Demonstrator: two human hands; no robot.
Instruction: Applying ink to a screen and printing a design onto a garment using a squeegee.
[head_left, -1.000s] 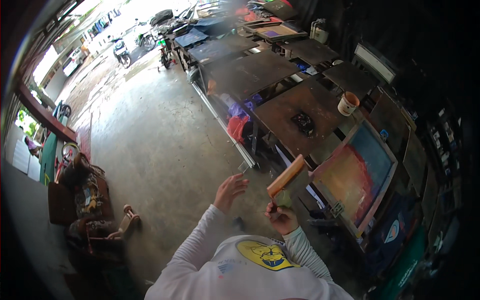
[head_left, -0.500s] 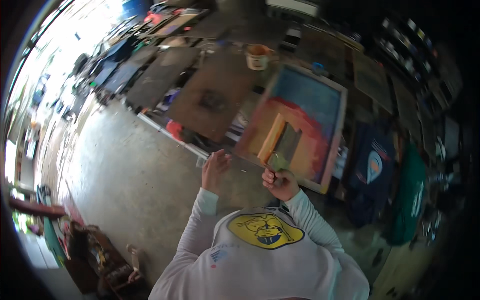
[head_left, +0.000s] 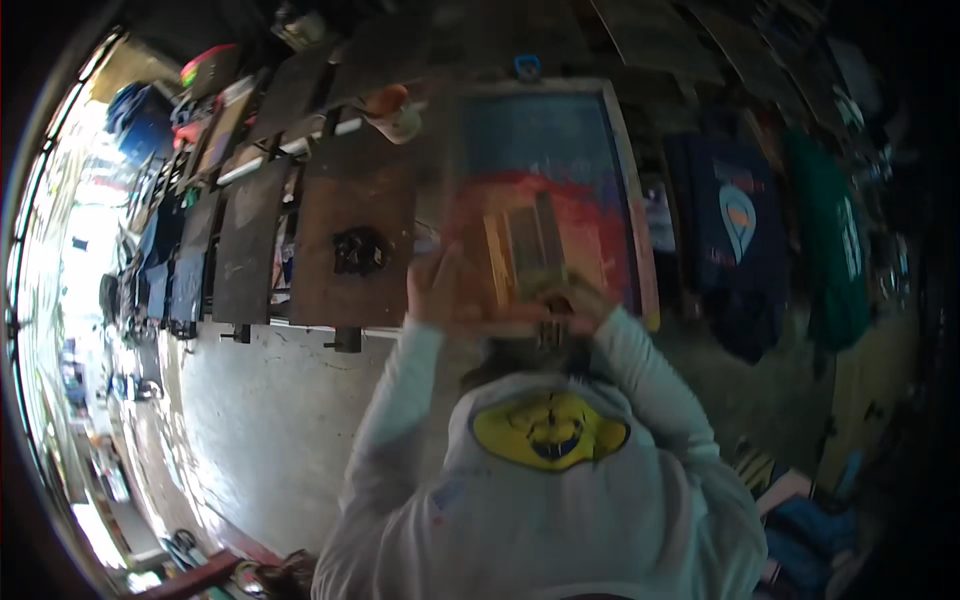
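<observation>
The fingers of the right hand [head_left: 572, 305] are closed around the handle of a wooden squeegee [head_left: 525, 245]; the picture is blurred, so the exact grip is not clear. The left hand [head_left: 440, 290] is open with spread fingers, just beside the squeegee and holding nothing. Compared with a second ago, the squeegee, which was raised in the air beside the frame, now is over the printing screen [head_left: 545, 190], above its red and orange ink area; this suggests a stroke on the screen is near. Left of the frame lies a brown tabletop [head_left: 355, 200] with a dark print; a cup [head_left: 395, 112] stands beyond it.
</observation>
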